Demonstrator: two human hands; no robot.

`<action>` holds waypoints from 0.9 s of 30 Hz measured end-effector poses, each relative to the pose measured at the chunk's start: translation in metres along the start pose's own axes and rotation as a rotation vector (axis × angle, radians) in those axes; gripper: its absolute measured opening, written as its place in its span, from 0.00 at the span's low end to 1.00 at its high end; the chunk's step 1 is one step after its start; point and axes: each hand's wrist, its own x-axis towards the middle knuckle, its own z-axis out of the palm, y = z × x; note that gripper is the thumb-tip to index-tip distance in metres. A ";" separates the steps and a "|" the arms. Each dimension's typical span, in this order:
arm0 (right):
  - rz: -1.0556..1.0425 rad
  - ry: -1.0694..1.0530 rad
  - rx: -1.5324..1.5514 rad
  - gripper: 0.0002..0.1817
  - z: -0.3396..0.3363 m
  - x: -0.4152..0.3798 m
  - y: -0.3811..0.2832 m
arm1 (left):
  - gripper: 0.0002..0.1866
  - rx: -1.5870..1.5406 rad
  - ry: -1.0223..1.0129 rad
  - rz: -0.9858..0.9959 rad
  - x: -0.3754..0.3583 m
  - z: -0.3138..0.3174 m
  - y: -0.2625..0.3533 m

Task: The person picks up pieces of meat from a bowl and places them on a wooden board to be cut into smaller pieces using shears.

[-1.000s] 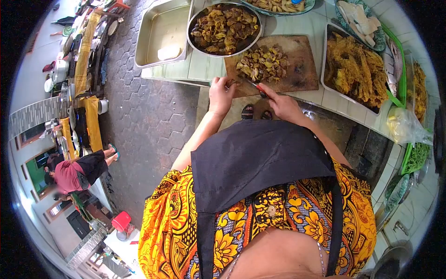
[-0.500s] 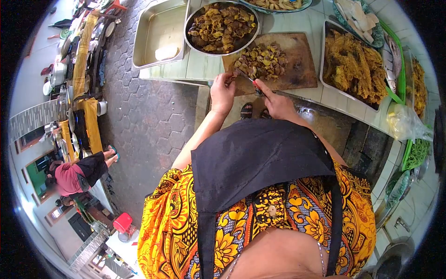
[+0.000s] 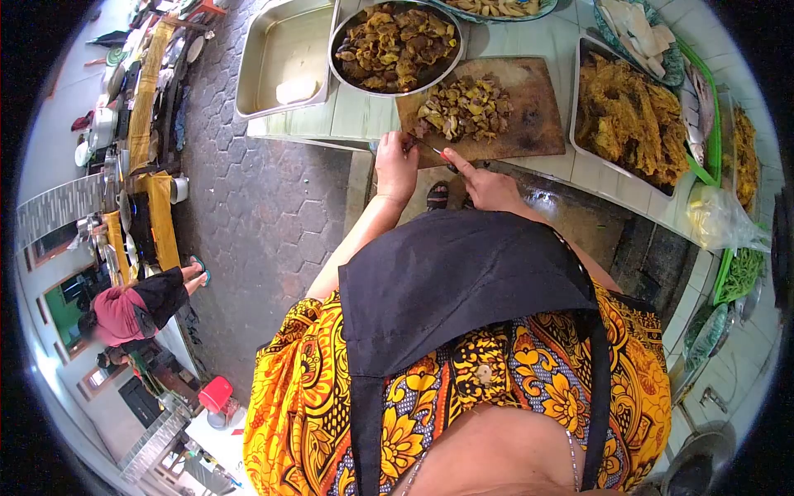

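My right hand (image 3: 488, 183) is closed round the red handle of a small knife (image 3: 441, 152), its blade pointing left toward my other hand. At the near left corner of the wooden cutting board (image 3: 533, 107), my left hand (image 3: 396, 165) pinches a dark brown piece of meat (image 3: 407, 142), mostly hidden by the fingers. The blade tip is at this piece. A heap of chopped yellow-brown meat pieces (image 3: 465, 109) lies on the board just beyond both hands. Behind the board's left corner stands a round metal bowl (image 3: 333, 66) full of larger brown pieces.
A steel tray (image 3: 281, 50) with a white item stands at the left. To the right are a tray of fried golden food (image 3: 628, 116), a fish (image 3: 696, 116) and a plastic bag (image 3: 724, 217). Another person (image 3: 124, 314) in a pink top stands far left.
The knife and my right hand have turned slightly and dropped a little toward me, with the blade now off the board's heap edge. My left hand stays almost in place.
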 end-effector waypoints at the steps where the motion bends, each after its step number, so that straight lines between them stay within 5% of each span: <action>1: 0.001 0.009 -0.012 0.40 0.000 0.000 0.000 | 0.09 0.000 0.000 0.000 0.000 0.000 0.000; 27: 0.099 0.162 0.140 0.36 0.004 -0.006 0.036 | 0.15 -0.027 -0.104 0.004 0.060 0.028 0.020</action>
